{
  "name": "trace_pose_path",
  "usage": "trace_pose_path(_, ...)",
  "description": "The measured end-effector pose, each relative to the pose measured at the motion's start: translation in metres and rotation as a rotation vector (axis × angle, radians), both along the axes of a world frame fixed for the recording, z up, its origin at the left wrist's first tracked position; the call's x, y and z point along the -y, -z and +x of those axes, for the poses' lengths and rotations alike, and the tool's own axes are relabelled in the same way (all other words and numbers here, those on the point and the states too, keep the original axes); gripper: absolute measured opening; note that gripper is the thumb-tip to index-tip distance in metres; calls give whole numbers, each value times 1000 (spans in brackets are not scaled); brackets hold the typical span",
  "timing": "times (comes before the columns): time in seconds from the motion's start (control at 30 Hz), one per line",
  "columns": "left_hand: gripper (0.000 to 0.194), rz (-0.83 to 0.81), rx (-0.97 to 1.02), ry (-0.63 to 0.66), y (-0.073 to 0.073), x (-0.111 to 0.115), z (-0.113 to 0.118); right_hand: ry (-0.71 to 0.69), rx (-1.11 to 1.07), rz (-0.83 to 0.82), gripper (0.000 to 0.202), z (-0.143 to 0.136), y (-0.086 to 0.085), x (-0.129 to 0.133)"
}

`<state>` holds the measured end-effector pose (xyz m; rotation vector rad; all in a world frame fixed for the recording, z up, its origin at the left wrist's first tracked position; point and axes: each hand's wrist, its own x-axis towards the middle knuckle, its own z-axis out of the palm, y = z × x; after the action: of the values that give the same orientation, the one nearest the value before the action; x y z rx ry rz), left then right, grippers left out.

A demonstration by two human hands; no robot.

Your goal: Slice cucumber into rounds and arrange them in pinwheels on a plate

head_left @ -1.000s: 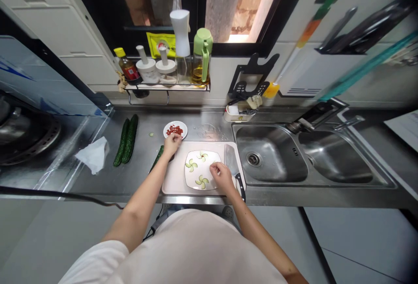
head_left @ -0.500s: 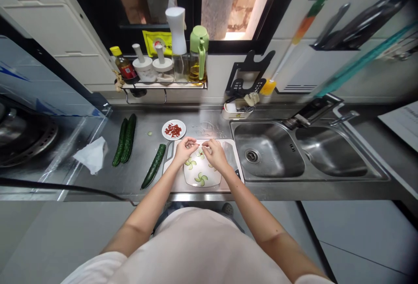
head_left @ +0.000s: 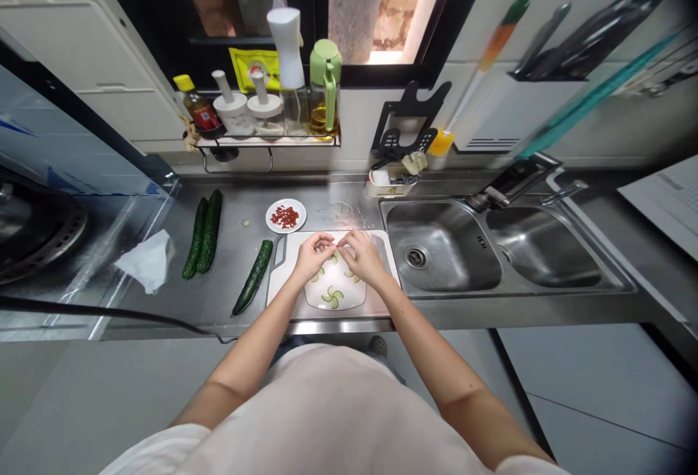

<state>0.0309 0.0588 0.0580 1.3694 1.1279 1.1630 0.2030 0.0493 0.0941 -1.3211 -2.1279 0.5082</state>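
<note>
My left hand and my right hand meet over the far edge of a white plate, fingertips pinched and almost touching. Whatever sits between the fingers is too small to make out. Thin cucumber slices are laid on the plate in pinwheel shapes; my hands partly cover some of them. Under the plate lies a white cutting board with a grey-edged handle. Beyond my left hand, a small round plate holds chopped red pieces.
Left of the board lies a whole cucumber, with two more cucumbers farther left. A crumpled white tissue is near the stove. To the right is a double sink. Bottles and jars stand on a rack by the window.
My left and right fingertips have come closer together over the plate's far edge. The whole view has shifted slightly; the plates and cucumbers stay in place on the counter.
</note>
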Motion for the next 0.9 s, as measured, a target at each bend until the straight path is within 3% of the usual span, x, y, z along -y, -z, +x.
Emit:
trace_pose_path(0.2,25,-17,-11,14,1,9,7,-29,28,-32,15,8,1,6)
trace_pose_path(0.37,26,-78,-58,3,10,17,10,3,37,-88,15,16,6,13)
trace_pose_path(0.5,21,-115,-232,-35,18,23,11,61,32,-118,14,27,23,20)
trace_pose_path(0.7,15,-149,-559,41,27,29,23,142,151,-184,14,38,55,30)
trace_pose_path(0.9,13,-137,-679,125,39,28,39,164,277,-218,13,38,69,34)
